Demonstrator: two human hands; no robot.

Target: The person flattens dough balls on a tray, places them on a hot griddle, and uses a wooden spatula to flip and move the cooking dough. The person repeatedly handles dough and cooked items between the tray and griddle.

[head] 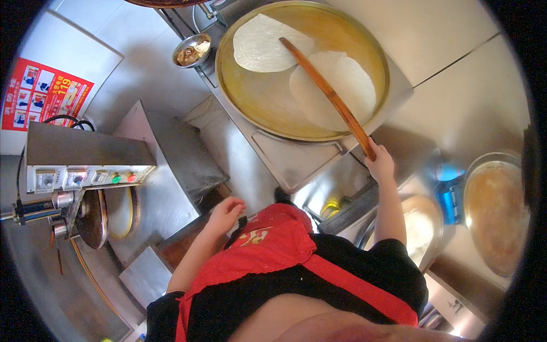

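My right hand [380, 161] grips the near end of a long flat wooden stick [329, 92]. The stick reaches across a large round griddle [260, 122], its far tip over one of two thin pale dough sheets. The upper-left sheet [260, 47] is whiter and blistered on its surface. The other sheet [316, 89] lies to the right and looks more translucent, with the stick passing across it. Whether the stick touches either sheet I cannot tell. My left hand [225, 215] holds nothing and hangs near my red apron [265, 248], fingers loosely bent and apart.
A steel bowl [192, 51] with brownish and pale contents stands left of the griddle. To the left is a press machine [92, 175] with knobs and coloured buttons. Round pans or basins [495, 213] sit at the right. A red printed poster [45, 94] hangs on the wall.
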